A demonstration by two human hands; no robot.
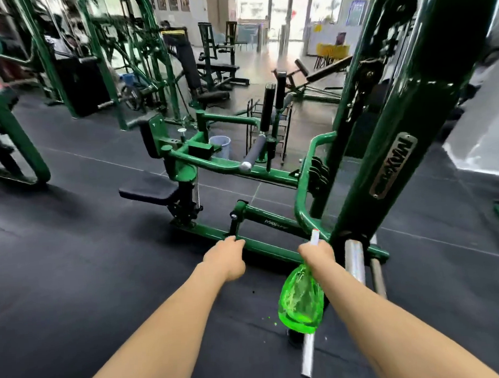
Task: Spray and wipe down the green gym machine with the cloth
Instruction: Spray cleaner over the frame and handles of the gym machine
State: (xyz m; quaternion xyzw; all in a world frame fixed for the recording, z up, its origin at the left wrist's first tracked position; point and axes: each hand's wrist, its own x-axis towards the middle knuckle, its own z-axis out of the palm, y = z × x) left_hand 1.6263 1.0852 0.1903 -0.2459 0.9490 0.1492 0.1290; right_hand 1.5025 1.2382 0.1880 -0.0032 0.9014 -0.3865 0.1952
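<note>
Green translucent plastic, catching the light, marks the spray bottle (301, 300) that hangs from the right hand (317, 254). That grip is wrapped round the bottle's neck, with the white nozzle tip (315, 237) poking up past the knuckles and aimed toward the base of the machine. The bottle's rounded body tilts down and back along the inner forearm.

The left hand (226, 259) is stretched forward beside it, fingers curled under into a loose fist; from behind, I cannot tell whether that grip holds anything, and no cloth shows in it.

Both hands sit just in front of the dark green painted steel gym machine (270, 176). Its low floor rail (261, 246) runs right behind the left knuckles, and its thick upright column (404, 121), bearing a metal name plate (393, 165), rises at the right. A black padded seat (148, 189) juts out on the left of the frame, with a grey-sleeved handle (252, 154) and black foam rollers (268, 106) above the middle bars. Two bare steel tubes (355, 258) lie at the foot of the column, and another short one (308, 353) lies on the floor under the bottle.

The black rubber tile floor (75, 265) spreads all round. A pale bucket (221, 146) stands behind the machine, and more green equipment (20, 146) fills the room beyond.
</note>
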